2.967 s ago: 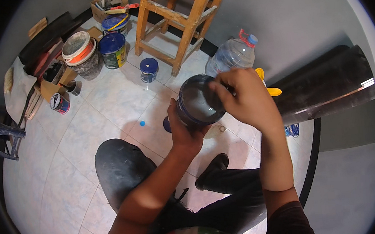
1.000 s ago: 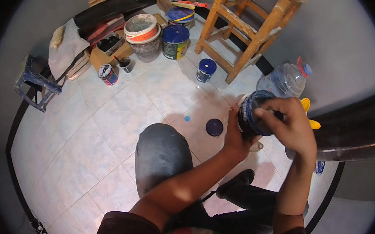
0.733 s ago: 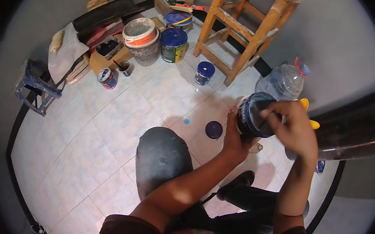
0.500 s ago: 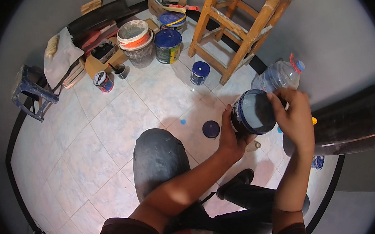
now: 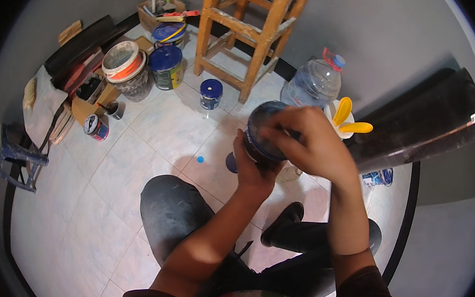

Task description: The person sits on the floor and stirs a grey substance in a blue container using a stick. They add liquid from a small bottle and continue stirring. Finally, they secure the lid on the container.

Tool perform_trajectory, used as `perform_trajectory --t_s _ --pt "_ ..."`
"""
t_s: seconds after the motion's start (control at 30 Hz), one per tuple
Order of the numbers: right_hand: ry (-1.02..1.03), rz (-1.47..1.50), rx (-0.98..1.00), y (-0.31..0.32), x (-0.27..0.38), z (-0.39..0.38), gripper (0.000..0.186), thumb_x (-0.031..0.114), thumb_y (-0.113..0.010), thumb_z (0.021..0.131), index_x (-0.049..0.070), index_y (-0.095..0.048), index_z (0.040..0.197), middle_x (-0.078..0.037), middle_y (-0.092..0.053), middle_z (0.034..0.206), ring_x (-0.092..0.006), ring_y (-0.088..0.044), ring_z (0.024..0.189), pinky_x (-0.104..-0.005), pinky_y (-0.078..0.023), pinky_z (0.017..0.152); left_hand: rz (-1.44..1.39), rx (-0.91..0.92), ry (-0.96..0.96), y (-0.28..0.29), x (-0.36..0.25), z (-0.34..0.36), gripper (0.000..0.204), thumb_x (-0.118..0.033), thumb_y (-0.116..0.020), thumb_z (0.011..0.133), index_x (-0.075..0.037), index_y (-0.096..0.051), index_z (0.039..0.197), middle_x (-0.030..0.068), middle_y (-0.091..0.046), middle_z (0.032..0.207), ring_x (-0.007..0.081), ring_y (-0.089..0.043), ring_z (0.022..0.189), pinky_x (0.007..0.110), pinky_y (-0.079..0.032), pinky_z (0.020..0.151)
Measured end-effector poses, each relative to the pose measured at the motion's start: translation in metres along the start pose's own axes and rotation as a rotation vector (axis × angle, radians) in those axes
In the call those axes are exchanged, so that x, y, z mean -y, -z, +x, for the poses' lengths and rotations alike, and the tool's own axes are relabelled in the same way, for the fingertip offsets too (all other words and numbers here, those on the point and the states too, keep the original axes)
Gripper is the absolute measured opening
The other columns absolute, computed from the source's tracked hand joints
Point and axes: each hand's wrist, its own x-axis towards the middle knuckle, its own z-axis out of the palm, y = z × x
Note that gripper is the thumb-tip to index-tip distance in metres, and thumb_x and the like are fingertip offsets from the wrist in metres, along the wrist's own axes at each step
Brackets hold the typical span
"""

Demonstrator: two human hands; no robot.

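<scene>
My left hand (image 5: 254, 172) is wrapped around the side and underside of a dark blue-rimmed paint tub (image 5: 257, 148), raised off the floor and tilted. My right hand (image 5: 309, 137) is over its mouth, fingers bent down at the opening. Those fingertips look closed together, but whatever they might hold is hidden and slightly blurred. Inside the tub, greyish contents show only in part behind the fingers. Just left of my left hand, a round dark blue lid (image 5: 231, 163) lies on the floor, partly covered. A small pale bottle (image 5: 289, 173) is beneath my hands.
A wooden stool (image 5: 242, 31) stands ahead, with a small blue-lidded can (image 5: 211, 93) before it. A large clear water bottle (image 5: 311, 84), a yellow-handled white object (image 5: 347, 118) and a dark rolled sheet (image 5: 420, 126) are at right. Buckets (image 5: 132, 81) stand far left; a plastic stool (image 5: 19, 157) farther left.
My right hand has moved from the tub's right rim to over its mouth. The tub has turned, hiding more of its inside. The whole scene has shifted left in view.
</scene>
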Motion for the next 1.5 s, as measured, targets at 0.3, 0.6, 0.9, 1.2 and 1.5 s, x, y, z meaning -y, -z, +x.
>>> perform_trajectory --t_s 0.3,0.6,0.9,1.2,1.5 --pt "0.007 -0.007 0.057 0.008 0.001 0.007 0.015 0.008 -0.072 0.088 -0.004 -0.077 0.094 -0.023 -0.072 0.084 -0.0411 -0.069 0.078 -0.0459 -0.052 0.069 -0.044 -0.009 0.027 0.005 -0.002 0.004 0.076 -0.075 -0.044 0.101 -0.022 -0.049 0.156 0.007 -0.051 0.157 0.0263 -0.049 0.145 0.051 -0.042 0.119" --pt "-0.118 -0.029 -0.073 0.001 -0.011 0.009 0.02 0.015 -0.072 0.09 -0.004 -0.072 0.082 -0.026 -0.066 0.075 -0.0466 -0.066 0.076 -0.0523 -0.05 0.077 0.04 -0.022 -0.039 -0.006 -0.001 0.001 0.083 -0.078 -0.047 0.098 -0.018 -0.05 0.155 0.011 -0.054 0.154 0.028 -0.058 0.14 0.047 -0.051 0.114" --pt "-0.208 -0.058 -0.182 0.007 -0.014 0.01 0.021 0.015 -0.072 0.091 -0.004 -0.072 0.082 -0.026 -0.064 0.072 -0.0473 -0.066 0.072 -0.0522 -0.05 0.068 0.036 -0.045 -0.009 -0.009 -0.008 0.0 0.073 -0.072 -0.041 0.104 -0.023 -0.047 0.157 0.0076 -0.052 0.155 0.0274 -0.05 0.145 0.051 -0.044 0.118" --pt "-0.175 0.01 -0.077 0.009 -0.01 0.003 0.021 0.013 -0.07 0.092 -0.004 -0.069 0.079 -0.027 -0.063 0.073 -0.048 -0.066 0.074 -0.0529 -0.05 0.067 0.027 -0.139 0.015 -0.008 -0.006 -0.001 0.074 -0.073 -0.043 0.103 -0.023 -0.047 0.157 0.0067 -0.051 0.157 0.0268 -0.05 0.145 0.052 -0.043 0.118" --pt "-0.165 -0.056 -0.123 0.004 -0.009 0.011 0.02 0.014 -0.072 0.091 -0.004 -0.072 0.082 -0.027 -0.065 0.074 -0.0485 -0.066 0.076 -0.0526 -0.051 0.071 0.061 -0.001 -0.045 -0.007 -0.009 -0.001 0.075 -0.074 -0.042 0.103 -0.023 -0.047 0.157 0.0072 -0.051 0.156 0.0271 -0.051 0.144 0.051 -0.043 0.118"
